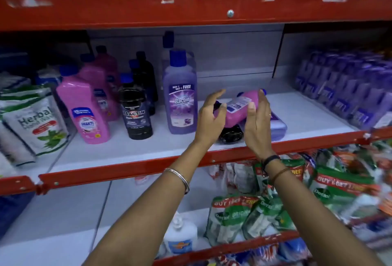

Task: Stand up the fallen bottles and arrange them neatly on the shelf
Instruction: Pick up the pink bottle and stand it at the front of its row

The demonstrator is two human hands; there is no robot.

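Observation:
A pink bottle (pixel 239 106) lies on its side on the white shelf (pixel 127 149), resting on a fallen black bottle (pixel 230 133) and a fallen purple bottle (pixel 277 125). My left hand (pixel 210 117) is at the pink bottle's left end with its fingers spread. My right hand (pixel 256 121) is against its right side, fingers straight and apart, covering part of the purple bottle. Neither hand has closed around it. To the left stand upright rows: a purple Bactin bottle (pixel 180 96), black bottles (pixel 135 113) and pink bottles (pixel 84 108).
Herbal hand wash pouches (pixel 31 121) lean at the far left. Purple packs (pixel 343 89) fill the shelf's right end. A red beam (pixel 191 4) runs overhead. The shelf below holds green refill pouches (pixel 254 212) and a white pump bottle (pixel 180 234).

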